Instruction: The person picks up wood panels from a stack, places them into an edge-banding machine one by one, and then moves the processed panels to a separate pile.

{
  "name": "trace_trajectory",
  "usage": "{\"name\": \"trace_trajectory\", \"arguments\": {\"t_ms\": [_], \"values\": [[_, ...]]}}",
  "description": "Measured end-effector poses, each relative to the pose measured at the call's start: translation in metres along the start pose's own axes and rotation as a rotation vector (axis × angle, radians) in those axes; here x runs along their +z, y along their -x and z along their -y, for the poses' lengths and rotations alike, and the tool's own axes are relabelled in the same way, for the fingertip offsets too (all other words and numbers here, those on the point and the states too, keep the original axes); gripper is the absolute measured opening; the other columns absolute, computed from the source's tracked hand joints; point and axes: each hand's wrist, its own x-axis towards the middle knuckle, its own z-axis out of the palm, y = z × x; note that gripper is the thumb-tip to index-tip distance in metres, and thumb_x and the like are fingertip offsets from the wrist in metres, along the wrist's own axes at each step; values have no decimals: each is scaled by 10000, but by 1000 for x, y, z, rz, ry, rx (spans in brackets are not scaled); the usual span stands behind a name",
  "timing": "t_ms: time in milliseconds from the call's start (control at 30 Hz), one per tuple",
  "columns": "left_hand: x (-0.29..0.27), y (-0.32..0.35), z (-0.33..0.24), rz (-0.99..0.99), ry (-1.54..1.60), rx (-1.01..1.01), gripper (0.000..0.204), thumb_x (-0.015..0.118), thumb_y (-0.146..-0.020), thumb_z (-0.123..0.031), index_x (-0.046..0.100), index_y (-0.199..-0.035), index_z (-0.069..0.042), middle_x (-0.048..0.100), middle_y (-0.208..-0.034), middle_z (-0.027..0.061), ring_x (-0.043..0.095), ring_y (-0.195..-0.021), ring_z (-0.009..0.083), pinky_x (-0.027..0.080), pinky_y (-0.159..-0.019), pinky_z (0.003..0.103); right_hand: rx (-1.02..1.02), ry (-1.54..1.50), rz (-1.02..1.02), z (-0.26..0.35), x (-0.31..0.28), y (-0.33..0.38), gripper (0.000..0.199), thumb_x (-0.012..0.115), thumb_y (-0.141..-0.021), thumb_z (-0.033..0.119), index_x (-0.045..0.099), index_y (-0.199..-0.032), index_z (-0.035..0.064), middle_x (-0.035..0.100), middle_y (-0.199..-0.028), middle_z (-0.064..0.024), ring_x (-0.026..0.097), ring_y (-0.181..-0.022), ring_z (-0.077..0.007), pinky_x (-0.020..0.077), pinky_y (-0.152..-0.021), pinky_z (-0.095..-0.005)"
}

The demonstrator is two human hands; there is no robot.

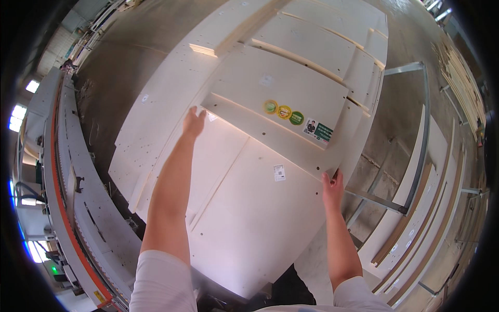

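A narrow white board (249, 125) with a few dark holes lies across a stack of white panels. My left hand (194, 124) is closed at its left end, the fingertips partly hidden at the edge. At its right end my right hand (332, 191) grips the corner, thumb on the near side. Just beyond the board is a wider white panel (239, 73) bearing round yellow and green stickers (284, 112) and a green printed label (318, 131). Nearer to me, a large white panel (244, 208) carries a small white label (279, 172).
Further white panels (312, 36) are piled at the far end. On the left runs a long machine (86, 208) with an orange edge strip (60, 171). To the right are a metal frame (423, 135) and a rack of upright panels (416, 223).
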Motion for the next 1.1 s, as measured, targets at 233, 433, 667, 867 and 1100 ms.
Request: {"name": "trace_trajectory", "arguments": {"t_ms": [233,433,667,867,1100], "values": [[29,-62,0,134,213,4,488,573,-968,-373,620,-1275,2,675,-1199,212,615,-1142,344,463,-974,419,-31,-140,4,5,-1,5,659,728,-915,201,406,-1434,-50,671,-1156,-140,655,-1011,-191,521,-890,-318],[17,-41,15,77,79,17,491,566,-949,-426,660,-1222,-28,697,-1132,230,642,-1099,403,491,-937,457,69,-75,70,24,-6,10,621,707,-930,170,410,-1428,-51,671,-1185,-134,664,-1014,-183,522,-881,-306],[-23,69,48,64,-54,26,467,581,-933,-426,682,-1172,-38,711,-1076,222,660,-1058,398,508,-908,468,85,-121,148,20,-34,58,611,722,-918,181,439,-1411,-40,668,-1107,-106,660,-977,-168,530,-837,-296],[-65,190,110,71,-14,-48,472,585,-952,-455,686,-1171,-50,728,-1031,192,690,-1002,372,531,-861,450,73,14,189,-7,-55,156,517,746,-887,173,526,-1327,14,658,-1086,-89,643,-944,-154,526,-791,-292],[-107,316,193,55,77,-82,416,599,-964,-405,681,-1202,-74,722,-1081,160,639,-1063,361,498,-922,456,46,147,206,-40,-72,275,393,756,-865,246,569,-1129,23,657,-1003,-108,651,-814,-203,518,-748,-310]]}}
